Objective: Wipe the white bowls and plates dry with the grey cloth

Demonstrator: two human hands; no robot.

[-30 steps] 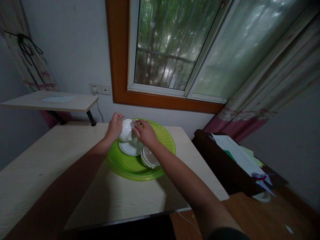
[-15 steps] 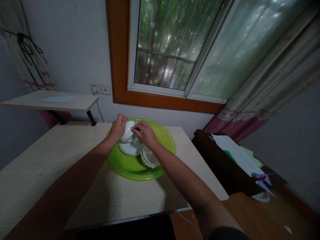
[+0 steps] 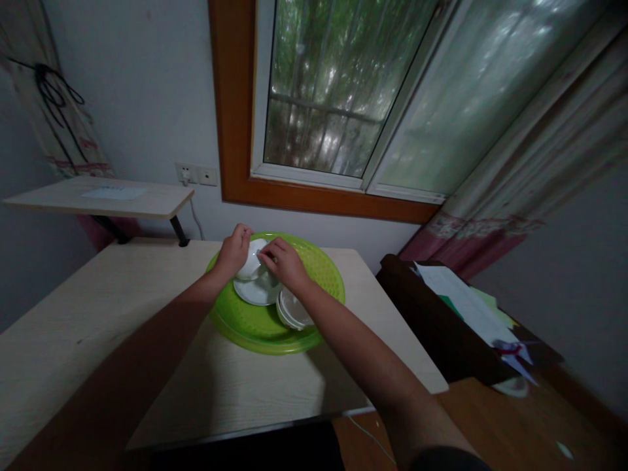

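Observation:
A round green basket [image 3: 275, 330] sits on the pale wooden table [image 3: 98, 327] below the window. Inside it lie a white plate [image 3: 255, 293] and a stack of white dishes [image 3: 294, 313]. My left hand [image 3: 234, 250] grips the left side of a small white bowl [image 3: 252, 261] held over the plate. My right hand [image 3: 284, 263] has its fingers closed on the bowl's right side. Both hands hide much of the bowl.
A raised wooden shelf [image 3: 103, 198] stands at the table's back left, with a wall socket [image 3: 196, 174] behind it. A dark cabinet [image 3: 441, 327] with papers [image 3: 466, 301] on top sits right of the table. Curtains [image 3: 530, 163] hang at the right.
Both hands moved the white bowl slightly rightward and lower, so it now sits closer over the plate in the basket.

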